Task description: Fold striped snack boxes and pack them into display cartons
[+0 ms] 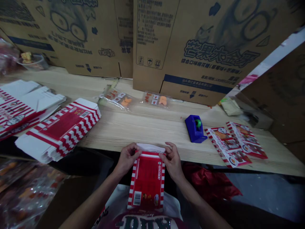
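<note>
A red box with striped red and white edges is held upright against my body at the table's front edge. Its white top flap stands up at the far end. My left hand pinches the upper left corner of the box. On the opposite corner, my right hand grips with thumb and bent fingers, one finger raised. Nearest on the table is a blue tape dispenser with a green core, to the right of my right hand.
Flat striped cartons are stacked at the left. Two clear packets, one orange-filled packet among them, lie before large cardboard boxes. Two printed red boxes lie at right. Bagged goods fill the lower left.
</note>
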`<state>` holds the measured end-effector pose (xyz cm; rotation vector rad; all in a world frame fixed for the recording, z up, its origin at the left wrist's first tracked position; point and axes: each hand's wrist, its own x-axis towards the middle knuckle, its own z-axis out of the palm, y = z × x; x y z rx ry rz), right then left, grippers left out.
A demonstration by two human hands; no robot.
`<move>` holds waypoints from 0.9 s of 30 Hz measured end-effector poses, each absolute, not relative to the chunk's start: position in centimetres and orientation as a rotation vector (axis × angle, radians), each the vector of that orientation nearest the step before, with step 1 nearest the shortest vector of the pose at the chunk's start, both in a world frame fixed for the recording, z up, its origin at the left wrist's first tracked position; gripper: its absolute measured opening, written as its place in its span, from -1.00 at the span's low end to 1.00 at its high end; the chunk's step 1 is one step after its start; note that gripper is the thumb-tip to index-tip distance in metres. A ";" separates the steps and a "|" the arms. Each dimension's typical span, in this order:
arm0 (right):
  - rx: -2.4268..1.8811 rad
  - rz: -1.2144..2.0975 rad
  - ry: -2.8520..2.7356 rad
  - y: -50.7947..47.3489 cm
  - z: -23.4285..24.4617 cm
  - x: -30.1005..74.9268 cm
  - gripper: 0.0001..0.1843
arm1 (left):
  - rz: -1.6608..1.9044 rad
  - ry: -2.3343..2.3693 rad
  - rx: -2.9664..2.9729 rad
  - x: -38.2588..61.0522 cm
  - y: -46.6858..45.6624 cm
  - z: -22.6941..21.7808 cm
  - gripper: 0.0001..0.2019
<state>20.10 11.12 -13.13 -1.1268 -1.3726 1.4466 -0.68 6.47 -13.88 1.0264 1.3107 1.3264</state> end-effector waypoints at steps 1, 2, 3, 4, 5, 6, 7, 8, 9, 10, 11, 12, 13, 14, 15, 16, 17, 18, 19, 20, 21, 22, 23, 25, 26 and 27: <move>-1.110 1.477 -1.405 11.2 -13.0 20.1 -0.70 | 1.337 1.312 0.998 -0.7 6.4 -13.9 -0.81; -1.095 1.491 -1.455 11.4 -12.8 20.1 -0.77 | 1.334 1.308 0.998 -0.8 6.4 -13.8 -0.78; -1.079 1.491 -1.506 11.5 -12.7 20.2 -0.86 | 1.319 1.306 1.031 -1.0 6.4 -13.6 -0.73; -1.061 1.472 -1.548 11.5 -12.6 20.3 -0.91 | 1.282 1.300 1.108 -1.2 6.4 -13.3 -0.69; -1.044 1.436 -1.584 11.6 -12.6 20.5 -0.90 | 1.226 1.293 1.219 -1.5 6.4 -13.0 -0.70; -1.030 1.385 -1.618 11.5 -12.7 20.8 -0.89 | 1.162 1.287 1.344 -1.7 6.4 -12.6 -0.75; -1.017 1.331 -1.656 11.5 -12.8 21.0 -0.90 | 1.102 1.286 1.460 -1.9 6.3 -12.2 -0.79; -1.004 1.286 -1.697 11.4 -12.9 21.2 -0.92 | 1.055 1.289 1.553 -2.1 6.3 -11.9 -0.81; -0.995 1.265 -1.736 11.3 -13.0 21.4 -0.91 | 1.026 1.295 1.608 -2.3 6.3 -11.6 -0.81; -0.995 1.271 -1.767 11.3 -13.0 21.6 -0.87 | 1.018 1.303 1.613 -2.3 6.3 -11.3 -0.81; -1.002 1.299 -1.783 11.4 -13.0 21.7 -0.84 | 1.029 1.312 1.574 -2.4 6.3 -11.2 -0.80; -1.013 1.342 -1.787 11.6 -12.9 21.8 -0.82 | 1.040 1.320 1.517 -2.4 6.4 -11.0 -0.79; -1.031 1.386 -1.784 11.9 -12.7 21.8 -0.79 | 1.046 1.331 1.454 -2.4 6.5 -10.9 -0.78; -1.054 1.427 -1.776 12.2 -12.4 21.7 -0.79 | 1.050 1.343 1.392 -2.5 6.7 -10.8 -0.78; -1.075 1.464 -1.764 12.7 -12.0 21.7 -0.80 | 1.046 1.346 1.334 -2.6 7.0 -10.7 -0.79; -1.090 1.504 -1.751 13.2 -11.7 21.6 -0.81 | 1.037 1.334 1.279 -2.7 7.3 -10.5 -0.82; -1.101 1.550 -1.737 13.8 -11.3 21.5 -0.79 | 1.016 1.303 1.223 -2.9 7.7 -10.4 -0.83; -1.107 1.600 -1.725 14.3 -10.9 21.3 -0.77 | 0.996 1.261 1.159 -3.2 8.1 -10.2 -0.82; -1.110 1.645 -1.714 14.8 -10.4 21.2 -0.76 | 0.975 1.214 1.094 -3.4 8.5 -9.9 -0.81; -1.111 1.680 -1.708 15.2 -10.1 21.0 -0.76 | 0.958 1.174 1.038 -3.7 8.9 -9.7 -0.80; -1.114 1.701 -1.702 15.6 -9.7 20.8 -0.78 | 0.941 1.148 0.998 -3.9 9.2 -9.4 -0.79; -1.122 1.713 -1.693 15.8 -9.4 20.6 -0.79 | 0.925 1.134 0.975 -4.1 9.4 -9.2 -0.79; -1.131 1.721 -1.678 15.9 -9.2 20.4 -0.81 | 0.911 1.126 0.966 -4.3 9.6 -8.9 -0.79; -1.148 1.738 -1.638 15.8 -8.8 20.0 -0.82 | 0.883 1.110 0.973 -4.5 9.8 -8.5 -0.79; -1.148 1.737 -1.624 15.6 -8.7 19.9 -0.83 | 0.873 1.101 0.986 -4.5 9.8 -8.4 -0.78; -1.139 1.727 -1.624 15.4 -8.6 19.8 -0.83 | 0.869 1.091 1.009 -4.5 9.7 -8.4 -0.77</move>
